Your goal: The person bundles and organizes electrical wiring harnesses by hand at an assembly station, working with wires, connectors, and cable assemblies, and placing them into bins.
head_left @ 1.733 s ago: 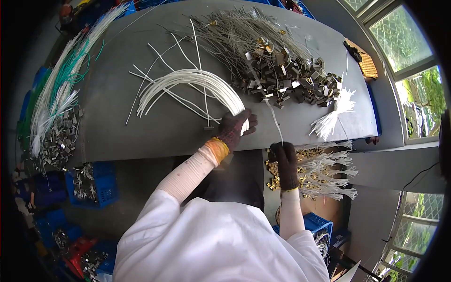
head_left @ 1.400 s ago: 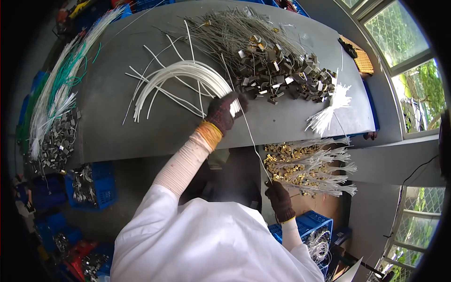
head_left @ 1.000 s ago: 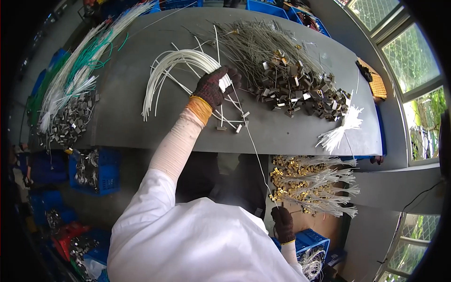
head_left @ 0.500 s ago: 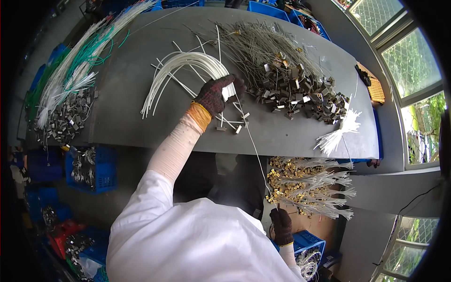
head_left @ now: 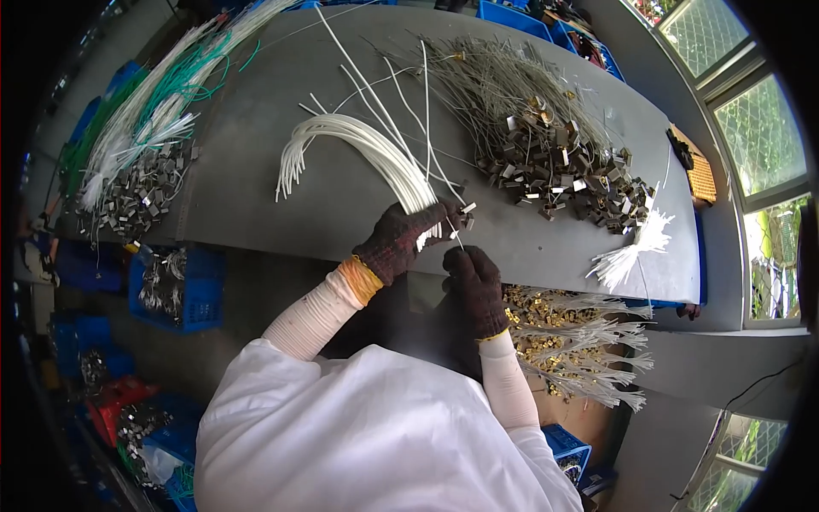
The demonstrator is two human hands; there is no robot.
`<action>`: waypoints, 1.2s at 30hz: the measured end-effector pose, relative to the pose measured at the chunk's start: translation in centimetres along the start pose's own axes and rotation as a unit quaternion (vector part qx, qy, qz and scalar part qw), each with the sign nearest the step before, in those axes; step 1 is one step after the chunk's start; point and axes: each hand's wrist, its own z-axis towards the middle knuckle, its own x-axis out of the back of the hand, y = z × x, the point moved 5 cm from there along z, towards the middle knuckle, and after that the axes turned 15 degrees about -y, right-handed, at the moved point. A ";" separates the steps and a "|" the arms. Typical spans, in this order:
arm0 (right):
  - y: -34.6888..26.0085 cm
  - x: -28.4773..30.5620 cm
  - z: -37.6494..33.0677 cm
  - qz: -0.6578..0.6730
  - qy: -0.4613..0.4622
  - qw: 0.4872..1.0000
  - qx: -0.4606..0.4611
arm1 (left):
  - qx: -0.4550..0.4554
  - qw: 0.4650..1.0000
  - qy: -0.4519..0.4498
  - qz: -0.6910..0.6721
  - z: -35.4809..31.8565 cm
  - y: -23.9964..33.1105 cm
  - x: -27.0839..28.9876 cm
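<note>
My gloved left hand (head_left: 394, 242) is closed around a thick bundle of white cables (head_left: 367, 149). They arch away to the left over the grey table. Beside it, my gloved right hand (head_left: 476, 286) pinches a thin wire (head_left: 459, 240) at the table's near edge. The wire runs up to the cut-looking end of the bundle by my left fingers. Several looser white cables (head_left: 384, 102) stretch toward the far side, and small metal blocks (head_left: 467, 209) sit just beyond my left fingertips.
A heap of wires with dark metal blocks (head_left: 567, 175) covers the table's right half. White strands (head_left: 636, 247) lie at the right edge, white and green cables (head_left: 149, 128) at the left. Below right are bundles with brass-coloured pieces (head_left: 554, 341); a blue crate (head_left: 200, 294) stands below left.
My right hand has come up from low on the right to beside the bundle, bringing the thin wire along. My left hand has drawn the bundle nearer to me.
</note>
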 end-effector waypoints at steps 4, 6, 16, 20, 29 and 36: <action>-1.2 -0.1 1.2 0.153 0.000 0.987 -0.041 | -0.097 0.953 0.029 0.284 -0.1 0.1 2.4; -0.6 -0.4 0.4 0.141 0.017 0.989 -0.045 | -0.102 0.976 0.049 0.188 0.1 -0.8 3.5; 4.3 -4.3 -6.0 0.103 -0.003 0.989 -0.106 | 0.033 0.951 0.183 -0.247 3.5 -3.3 4.9; 5.2 -4.9 -7.0 0.059 -0.026 0.991 -0.114 | 0.081 0.921 0.128 -0.360 3.2 -3.8 3.5; -0.7 -2.7 0.4 0.108 -0.047 0.992 -0.036 | -0.089 0.960 0.025 0.263 -1.6 -1.6 -0.2; -2.1 -1.2 0.1 -0.016 -0.043 0.998 0.032 | -0.087 0.947 0.112 0.288 -1.6 -1.6 3.0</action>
